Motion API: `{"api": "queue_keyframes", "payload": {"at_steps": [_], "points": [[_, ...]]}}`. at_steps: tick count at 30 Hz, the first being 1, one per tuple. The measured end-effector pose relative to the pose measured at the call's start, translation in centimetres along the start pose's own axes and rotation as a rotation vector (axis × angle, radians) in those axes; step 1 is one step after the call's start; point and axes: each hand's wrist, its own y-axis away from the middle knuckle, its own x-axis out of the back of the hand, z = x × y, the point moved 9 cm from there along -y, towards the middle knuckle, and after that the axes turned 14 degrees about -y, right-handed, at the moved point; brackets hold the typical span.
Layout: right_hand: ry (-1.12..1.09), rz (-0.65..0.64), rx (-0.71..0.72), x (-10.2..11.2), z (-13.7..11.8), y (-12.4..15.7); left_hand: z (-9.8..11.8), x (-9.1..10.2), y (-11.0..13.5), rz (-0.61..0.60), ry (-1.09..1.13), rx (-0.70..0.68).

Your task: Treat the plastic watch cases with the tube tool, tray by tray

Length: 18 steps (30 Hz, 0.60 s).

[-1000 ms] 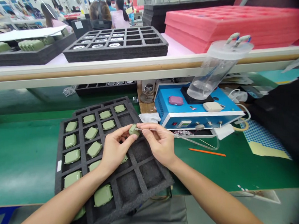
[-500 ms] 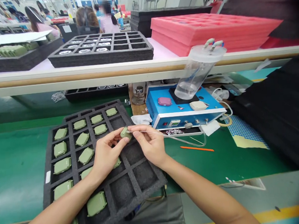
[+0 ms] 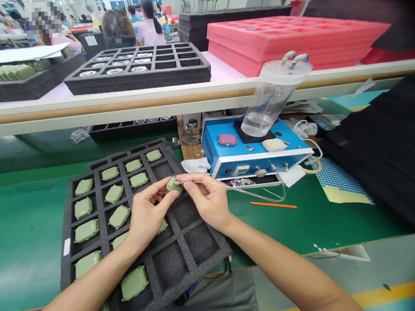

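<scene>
My left hand (image 3: 150, 207) pinches a small green watch case (image 3: 173, 184) between thumb and fingers, over the black foam tray (image 3: 171, 267). My right hand (image 3: 208, 200) is closed on the end of a thin clear tube (image 3: 245, 190), its tip touching or very near the case's edge. From there the tube runs right toward the blue machine (image 3: 257, 156). Several more green watch cases (image 3: 134, 283) lie in the tray's left and middle compartments. Some of them are partly hidden by my left forearm.
A clear cylinder (image 3: 271, 101) leans on the machine's top, beside a purple case (image 3: 227, 140) and a cream case (image 3: 274, 144). An orange stick (image 3: 273, 205) lies on the green bench. The shelf above bears a black foam tray (image 3: 138, 80) and red foam trays (image 3: 257, 52). People sit farther back.
Both hands hold almost the same pose, with the case and tube tip in place. The view has shifted very slightly.
</scene>
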Motion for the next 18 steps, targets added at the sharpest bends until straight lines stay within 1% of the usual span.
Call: {"api": "queue_keyframes", "payload": {"at_steps": [18], "points": [[-0.005,-0.001,-0.020,-0.09,0.02,-0.12,0.15,0.03,-0.02,0.001,-0.007,-0.004]]}}
